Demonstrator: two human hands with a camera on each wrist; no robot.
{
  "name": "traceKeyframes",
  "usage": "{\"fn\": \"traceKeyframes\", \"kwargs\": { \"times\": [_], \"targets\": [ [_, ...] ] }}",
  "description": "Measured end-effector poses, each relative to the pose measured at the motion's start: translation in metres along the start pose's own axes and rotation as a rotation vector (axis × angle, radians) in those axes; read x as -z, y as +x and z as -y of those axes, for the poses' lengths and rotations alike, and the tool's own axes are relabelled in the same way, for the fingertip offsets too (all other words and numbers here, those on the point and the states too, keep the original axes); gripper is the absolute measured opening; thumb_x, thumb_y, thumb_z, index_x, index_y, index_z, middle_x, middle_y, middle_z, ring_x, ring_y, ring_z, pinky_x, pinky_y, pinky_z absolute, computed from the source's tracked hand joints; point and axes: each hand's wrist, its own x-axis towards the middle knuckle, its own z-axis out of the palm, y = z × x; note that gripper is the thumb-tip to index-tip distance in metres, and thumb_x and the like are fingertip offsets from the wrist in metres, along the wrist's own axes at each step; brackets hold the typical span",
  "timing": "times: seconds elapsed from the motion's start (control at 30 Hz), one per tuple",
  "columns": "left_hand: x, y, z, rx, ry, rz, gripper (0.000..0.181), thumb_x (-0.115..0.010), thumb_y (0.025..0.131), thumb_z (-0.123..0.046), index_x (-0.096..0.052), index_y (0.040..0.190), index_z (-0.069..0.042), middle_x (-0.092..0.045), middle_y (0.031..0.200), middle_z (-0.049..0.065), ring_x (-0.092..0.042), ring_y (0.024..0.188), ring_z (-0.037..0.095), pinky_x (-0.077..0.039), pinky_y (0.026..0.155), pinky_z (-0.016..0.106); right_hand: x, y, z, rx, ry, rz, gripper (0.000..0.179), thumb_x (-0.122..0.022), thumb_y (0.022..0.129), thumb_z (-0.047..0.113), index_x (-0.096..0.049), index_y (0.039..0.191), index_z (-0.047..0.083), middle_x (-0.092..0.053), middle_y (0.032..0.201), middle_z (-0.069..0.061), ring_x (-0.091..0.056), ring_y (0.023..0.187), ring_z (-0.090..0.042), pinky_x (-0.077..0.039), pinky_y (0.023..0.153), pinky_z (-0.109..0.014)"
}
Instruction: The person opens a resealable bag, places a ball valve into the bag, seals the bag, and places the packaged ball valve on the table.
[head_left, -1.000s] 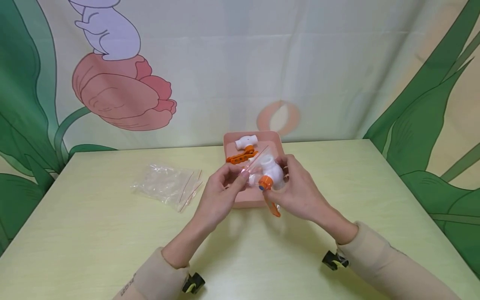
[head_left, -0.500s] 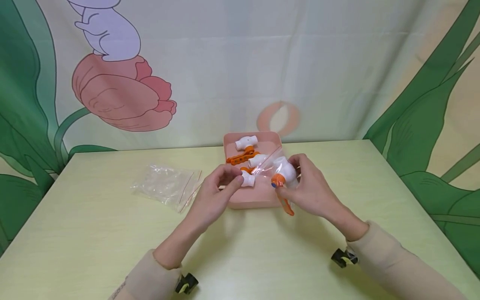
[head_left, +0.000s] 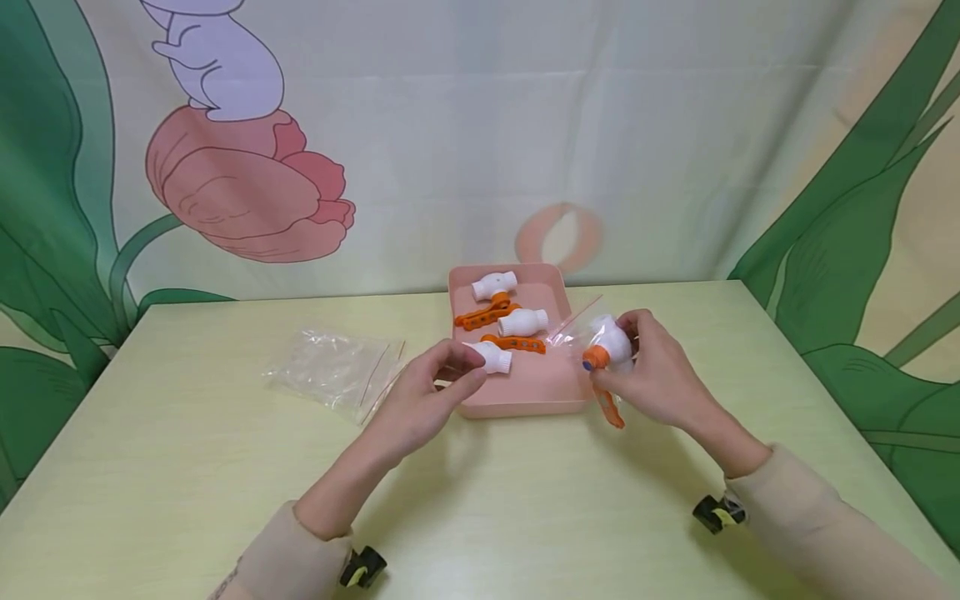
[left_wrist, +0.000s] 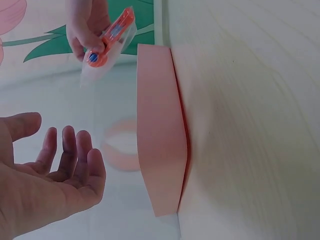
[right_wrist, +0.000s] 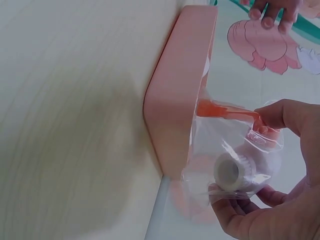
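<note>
My right hand grips a white ball valve with an orange handle, sealed in a clear zip bag. In the right wrist view the thumb presses on the orange cap and the fingers curl under the white body. This bagged valve is held up by the right side of a pink tray. My left hand hovers over the tray's left edge, fingers loosely bent and holding nothing, as the left wrist view confirms. Beyond its fingertips lies a loose white valve, partly hidden by them.
Two more unbagged valves lie in the tray, one at the back and one in the middle, with orange handles. Several flat clear zip bags lie on the table left of the tray. A printed curtain hangs behind the table.
My left hand has let go of the bag's zip edge and drawn slightly left. My right hand has moved right with the bagged valve, uncovering the valves in the tray.
</note>
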Motion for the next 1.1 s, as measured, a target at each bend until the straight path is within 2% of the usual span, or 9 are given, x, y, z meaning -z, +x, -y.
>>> {"fn": "traceKeyframes", "kwargs": {
  "times": [0.13,0.43,0.77,1.1],
  "targets": [
    [0.001,0.0,0.001,0.006,0.008,0.028,0.019,-0.067,0.101,-0.02,-0.065,0.117,-0.01,-0.066,0.109,0.003,-0.062,0.102,0.023,-0.052,0.084,0.038,0.007,0.002,-0.01,-0.023,-0.007,0.002,0.062,-0.076,0.084,0.018,-0.043,0.132,-0.005,-0.054,0.12,-0.019,-0.056,0.097,-0.032,-0.054,0.077,-0.041],
    [0.003,0.0,0.006,-0.031,0.043,0.078,0.019,-0.066,0.101,-0.019,-0.065,0.116,-0.006,-0.066,0.106,0.004,-0.063,0.099,0.022,-0.052,0.083,0.036,0.021,0.008,-0.036,-0.085,-0.037,0.002,0.068,-0.077,0.086,0.023,-0.04,0.133,-0.009,-0.054,0.122,-0.024,-0.058,0.1,-0.036,-0.054,0.079,-0.042],
    [0.006,-0.001,0.009,-0.039,0.073,0.113,0.018,-0.066,0.102,-0.019,-0.066,0.115,-0.007,-0.066,0.105,0.003,-0.063,0.098,0.022,-0.052,0.083,0.036,0.031,0.011,-0.052,-0.137,-0.092,0.015,0.069,-0.078,0.086,0.025,-0.04,0.13,-0.011,-0.056,0.112,-0.026,-0.059,0.091,-0.036,-0.055,0.067,-0.037],
    [0.006,-0.001,0.01,-0.041,0.085,0.14,0.018,-0.065,0.102,-0.02,-0.066,0.115,-0.008,-0.066,0.107,0.003,-0.062,0.101,0.023,-0.051,0.086,0.038,0.037,0.016,-0.068,-0.188,-0.154,0.067,0.066,-0.077,0.087,0.025,-0.039,0.127,-0.011,-0.055,0.11,-0.027,-0.058,0.089,-0.036,-0.054,0.065,-0.035]
  ]
}}
